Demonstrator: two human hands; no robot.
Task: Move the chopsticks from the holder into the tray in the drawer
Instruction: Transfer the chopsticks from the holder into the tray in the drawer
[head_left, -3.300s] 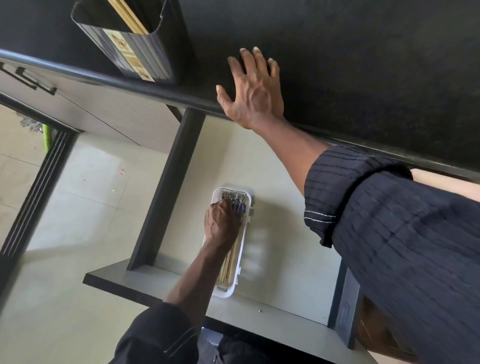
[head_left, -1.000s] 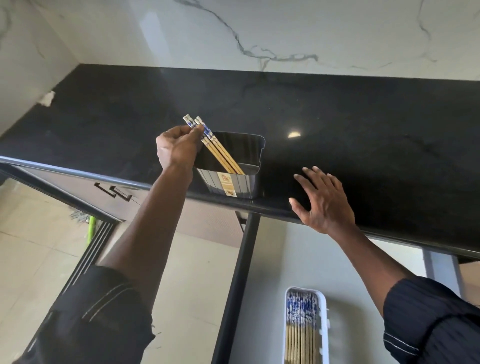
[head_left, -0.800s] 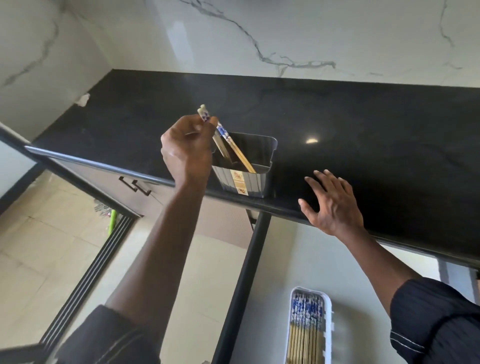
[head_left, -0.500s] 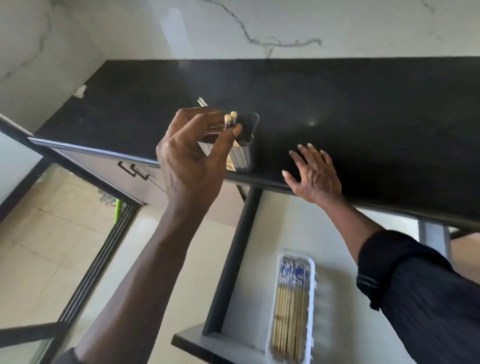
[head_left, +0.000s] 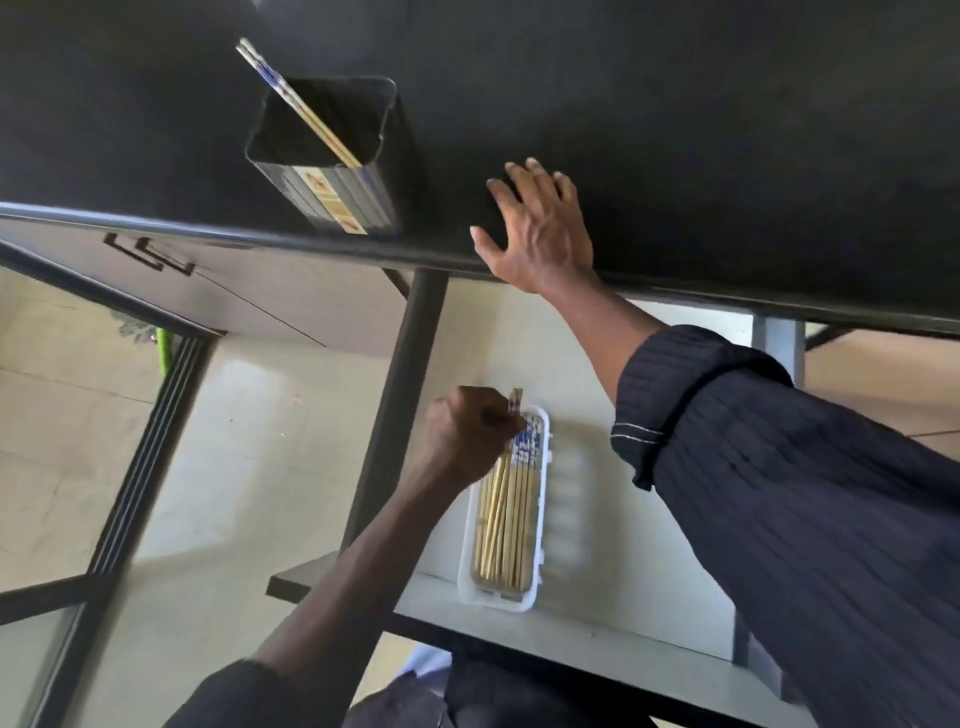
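A dark square holder (head_left: 332, 156) stands near the front edge of the black countertop (head_left: 675, 130), with a pair of wooden chopsticks with blue-patterned tops (head_left: 298, 104) leaning in it. Below, the open drawer (head_left: 623, 545) holds a white tray (head_left: 540, 519) filled with several chopsticks (head_left: 506, 525). My left hand (head_left: 470, 434) is closed on chopsticks (head_left: 515, 402) at the tray's far end, their tops sticking out above my fist. My right hand (head_left: 537, 228) rests flat on the counter edge, fingers spread.
A closed cabinet front with dark handles (head_left: 150, 254) lies left of the drawer. The drawer's dark left side rail (head_left: 400, 400) runs beside my left hand. Pale tiled floor (head_left: 67, 415) and a dark frame (head_left: 145, 457) lie at the left.
My left hand lifted chopsticks out of the holder and carried them down to the tray in the drawer. My right hand stayed on the counter edge.
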